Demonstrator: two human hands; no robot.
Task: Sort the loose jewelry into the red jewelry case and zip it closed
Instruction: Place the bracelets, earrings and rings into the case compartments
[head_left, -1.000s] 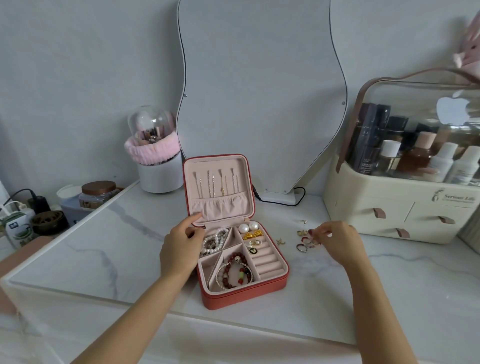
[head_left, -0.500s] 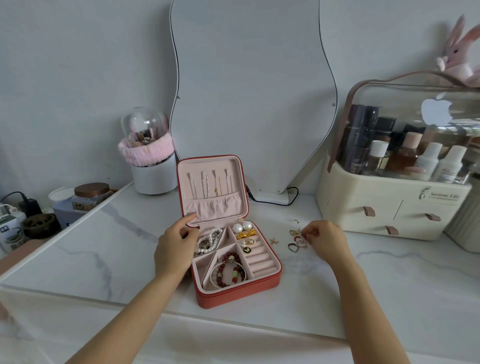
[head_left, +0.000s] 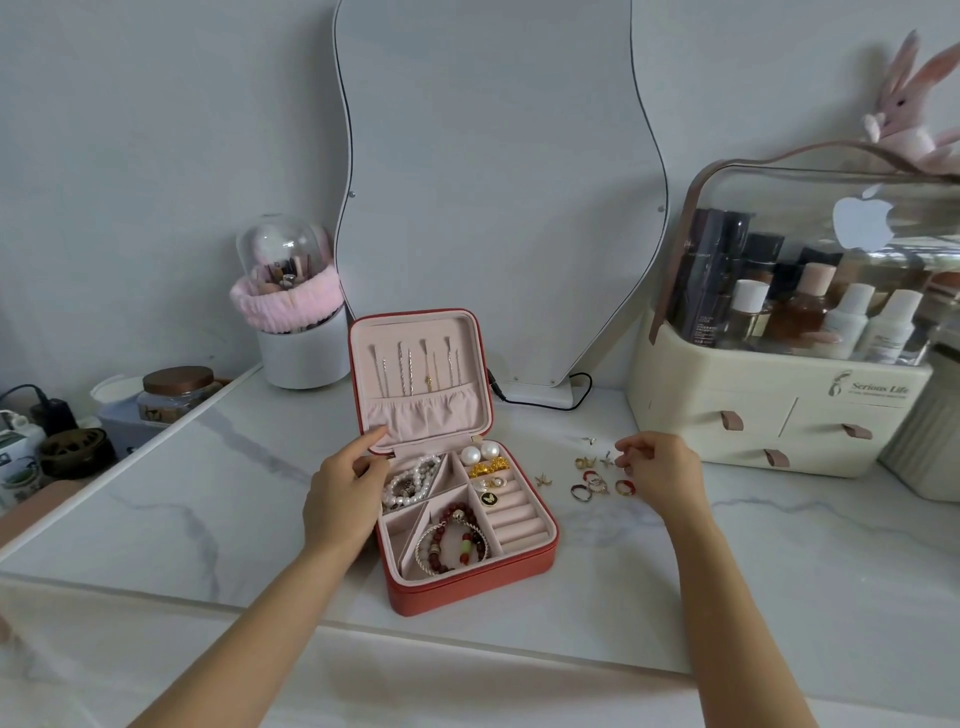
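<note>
The red jewelry case (head_left: 467, 584) lies open on the marble top, its pink lid (head_left: 421, 332) upright with necklaces hanging inside. Its compartments hold a pearl bracelet (head_left: 410, 483), beaded bracelets (head_left: 457, 540), pearl earrings (head_left: 480, 453) and gold pieces. My left hand (head_left: 343, 499) rests against the case's left wall, thumb touching the lid's lower corner. Loose rings and small gold charms (head_left: 592, 480) lie on the table right of the case. My right hand (head_left: 662, 475) hovers over them with fingertips pinched together; whether anything is held between them I cannot tell.
A wavy-edged mirror (head_left: 498, 182) stands behind the case, its cable (head_left: 576, 395) trailing on the table. A cream cosmetics organizer (head_left: 769, 405) with bottles sits at the right. A brush holder (head_left: 301, 332) stands back left, jars (head_left: 176, 389) beyond the table's left edge.
The view has shifted slightly. My right hand stays over the loose rings, its fingers drawn a little tighter. My left hand keeps its place at the case.
</note>
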